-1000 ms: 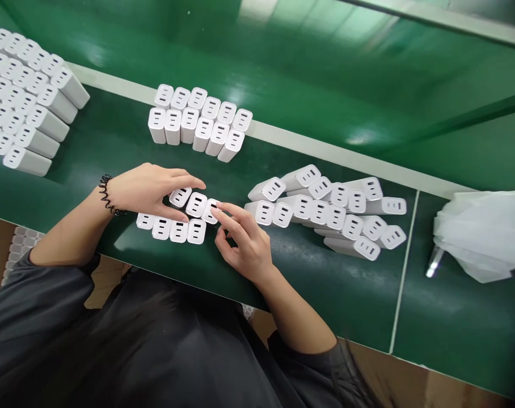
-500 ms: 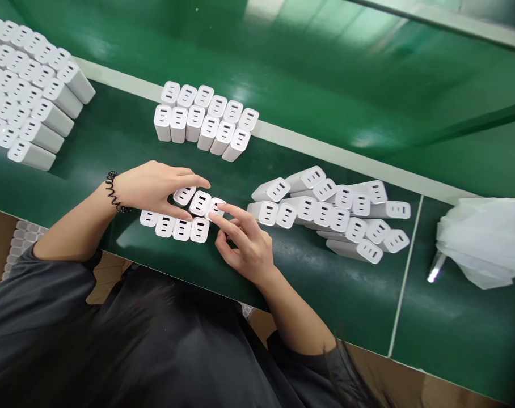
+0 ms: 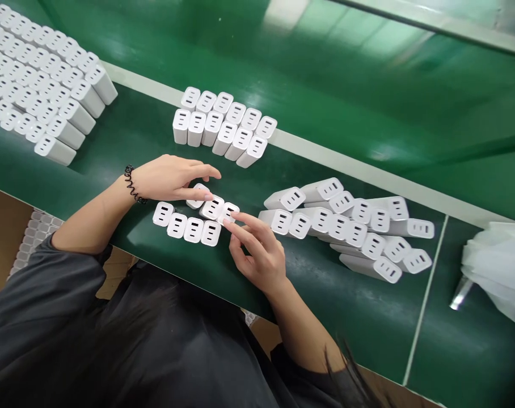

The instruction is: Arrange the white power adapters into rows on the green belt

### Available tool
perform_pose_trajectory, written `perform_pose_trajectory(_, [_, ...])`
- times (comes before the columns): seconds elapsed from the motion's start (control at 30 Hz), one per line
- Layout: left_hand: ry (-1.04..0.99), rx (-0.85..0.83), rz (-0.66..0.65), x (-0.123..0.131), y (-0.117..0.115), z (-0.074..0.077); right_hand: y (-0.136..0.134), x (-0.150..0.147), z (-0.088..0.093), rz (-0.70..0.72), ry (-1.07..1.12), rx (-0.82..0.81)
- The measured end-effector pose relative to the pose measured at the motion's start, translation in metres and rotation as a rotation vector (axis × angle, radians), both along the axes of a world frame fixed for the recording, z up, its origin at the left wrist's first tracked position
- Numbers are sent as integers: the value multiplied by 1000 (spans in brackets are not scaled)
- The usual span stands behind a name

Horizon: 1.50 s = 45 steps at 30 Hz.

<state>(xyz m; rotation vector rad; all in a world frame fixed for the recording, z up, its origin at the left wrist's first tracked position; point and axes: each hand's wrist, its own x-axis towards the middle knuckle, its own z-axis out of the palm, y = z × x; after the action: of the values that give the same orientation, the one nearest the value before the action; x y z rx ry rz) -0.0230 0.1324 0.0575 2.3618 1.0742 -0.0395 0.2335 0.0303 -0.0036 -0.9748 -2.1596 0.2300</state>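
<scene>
Small white chargers with port slots on top stand in two short rows before me. My left hand (image 3: pixel 176 178) reaches over the back row with its thumb and fingers apart, partly covering a white charger (image 3: pixel 197 197). The thumb tip lies by the middle charger (image 3: pixel 212 207) of that row. From the right, my right hand (image 3: pixel 260 249) touches the row's end charger (image 3: pixel 229 214) with two outstretched fingertips, the other fingers loosely bent. In front, a row of several chargers (image 3: pixel 193 230) stands untouched by either hand.
A large block of white chargers (image 3: pixel 32 79) stands at the left. A two-row group (image 3: pixel 219 127) is at the back, and leaning chargers (image 3: pixel 338 226) spread to the right. Translucent plastic bags (image 3: pixel 498 266) lie at the far right of the green table (image 3: pixel 317 289).
The view has shifted, so everything sits further right. My left hand has drawn back from the front row, uncovering its left charger. My right fingertips stay at the end charger.
</scene>
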Motion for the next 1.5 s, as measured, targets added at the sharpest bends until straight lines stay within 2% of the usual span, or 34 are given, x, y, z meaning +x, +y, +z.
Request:
perform_pose_trajectory(0.17, [9,-3,7,1,1,1,2,0,-3,48,29,-16])
perform_pose_trajectory(0.6, [35,-5,11,1,1,0,0,-1,-5,43,-7,-29])
perform_pose_trajectory(1.2, [87,6,-3,3,1,0,0,-3,1,44,-62,27])
perform_pose_trajectory(1.37, [87,10,-1,3,0,0,-1,-3,0,119,-73,-36])
perform_pose_trajectory(1.5, [86,20,-13,2,1,0,2,3,9,171,-138,42])
